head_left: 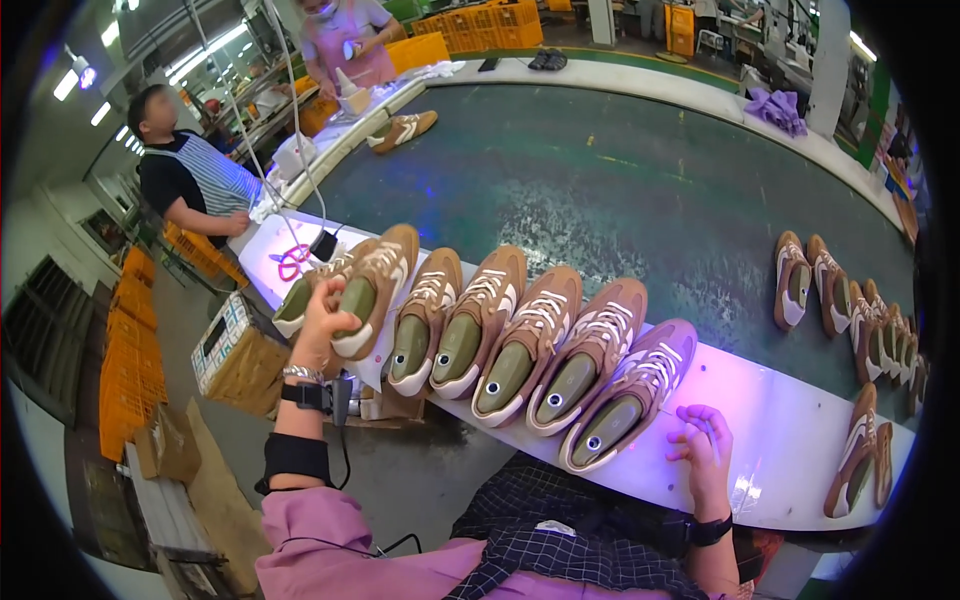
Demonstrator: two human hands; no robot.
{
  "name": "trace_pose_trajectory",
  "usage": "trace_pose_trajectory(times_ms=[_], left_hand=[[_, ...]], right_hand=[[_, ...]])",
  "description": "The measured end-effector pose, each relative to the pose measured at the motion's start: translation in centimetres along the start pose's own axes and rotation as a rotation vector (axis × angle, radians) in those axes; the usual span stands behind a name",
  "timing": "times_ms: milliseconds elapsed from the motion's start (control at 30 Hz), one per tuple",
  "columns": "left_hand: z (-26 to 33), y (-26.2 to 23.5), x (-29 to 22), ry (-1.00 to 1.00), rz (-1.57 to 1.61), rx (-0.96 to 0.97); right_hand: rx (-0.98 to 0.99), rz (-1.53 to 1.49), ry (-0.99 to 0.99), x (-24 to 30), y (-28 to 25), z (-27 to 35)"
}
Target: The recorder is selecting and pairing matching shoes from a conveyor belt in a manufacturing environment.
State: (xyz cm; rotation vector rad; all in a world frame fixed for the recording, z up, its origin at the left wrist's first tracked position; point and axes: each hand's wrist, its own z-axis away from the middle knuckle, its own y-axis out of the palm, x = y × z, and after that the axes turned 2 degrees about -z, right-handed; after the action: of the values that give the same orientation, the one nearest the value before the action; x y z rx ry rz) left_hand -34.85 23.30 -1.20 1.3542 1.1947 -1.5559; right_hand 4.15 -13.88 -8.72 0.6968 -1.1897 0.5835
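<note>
My left hand [325, 325] is closed on the heel end of a brown sneaker [392, 265] with white stripes and an olive insole, which is tilted at the left end of a row. Behind it, partly hidden, lies another brown sneaker [300, 300]. To the right, several matching laced sneakers [535, 325] stand side by side, toes pointing away from me. The rightmost sneaker [640, 385] looks purplish under the light. Just right of it, my right hand [703, 450] hovers over the white worktop [770, 420], fingers apart and slightly curled, holding nothing.
Red-handled scissors [292, 262] lie at the worktop's left end. Beyond is a wide green conveyor surface [620, 170] with a lone shoe [403, 131] far left and several sneakers [830, 285] at right. Two people [195, 175] work at the left. Orange crates [132, 350] and a carton [240, 355] stand below.
</note>
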Motion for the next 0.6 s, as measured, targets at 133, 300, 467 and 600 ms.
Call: trace_pose_trajectory(times_ms=[133,300,467,600], left_hand=[[0.6,0.8,4.1,-0.058,-0.067,0.073],[1.8,3.9,-0.2,0.335,-0.44,-0.134],[9.7,16.6,-10.5,0.56,0.023,0.362],[12.3,27.6,-10.3,0.556,-0.21,0.992]], right_hand=[[0.007,0.001,0.021,1.2,-1.1,0.4],[-0.017,0.163,-0.152,6.0,-3.6,-1.4],[-0.289,0.533,-0.474,7.4,-10.7,-10.0],[-0.687,0.804,-0.251,8.7,-16.9,-17.2]])
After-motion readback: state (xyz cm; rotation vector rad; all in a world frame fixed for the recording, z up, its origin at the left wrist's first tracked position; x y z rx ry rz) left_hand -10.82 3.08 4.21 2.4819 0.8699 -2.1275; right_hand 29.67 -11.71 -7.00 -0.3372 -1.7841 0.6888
